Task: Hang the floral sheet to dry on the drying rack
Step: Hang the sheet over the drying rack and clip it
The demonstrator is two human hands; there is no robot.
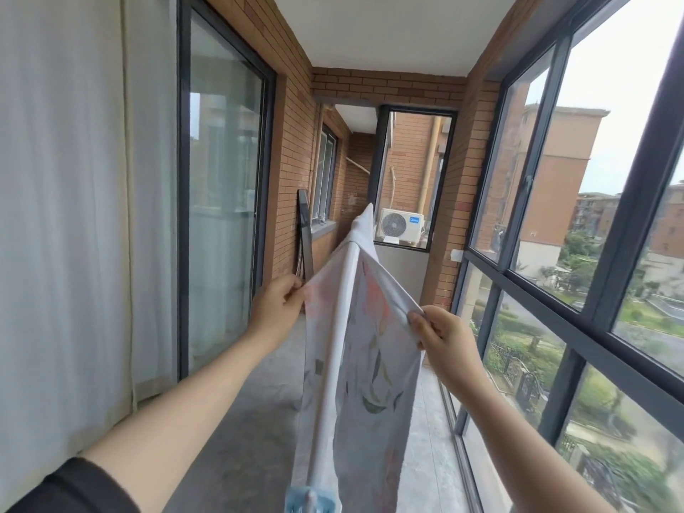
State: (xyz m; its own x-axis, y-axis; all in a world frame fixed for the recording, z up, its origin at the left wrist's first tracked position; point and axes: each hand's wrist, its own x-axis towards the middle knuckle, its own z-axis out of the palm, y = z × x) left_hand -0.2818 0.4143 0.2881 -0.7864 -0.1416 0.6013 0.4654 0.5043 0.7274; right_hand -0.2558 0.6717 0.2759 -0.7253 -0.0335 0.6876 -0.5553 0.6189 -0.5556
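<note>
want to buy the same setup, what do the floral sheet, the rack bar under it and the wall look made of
Floral sheet: thin woven fabric, probably cotton or polyester blend; matte, drapes in soft folds.
Rack bar: smooth white tube, likely painted metal or plastic; cannot tell which.
Wall: reddish-brown brick or brick tile, matte, visible mortar lines.

floral sheet (pixel 370 383): lower end cut off at bottom edge | blue piece (pixel 310 502): blurred, cropped, unidentifiable

One floral sheet (pixel 370 364) and one white rack bar (pixel 342 346) are counted. Two hands are seen, a left hand (pixel 275 305) and a right hand (pixel 442 336). One air-conditioner unit (pixel 399 224), one dark panel (pixel 305 235) and one white curtain (pixel 63 216) are counted.
</note>
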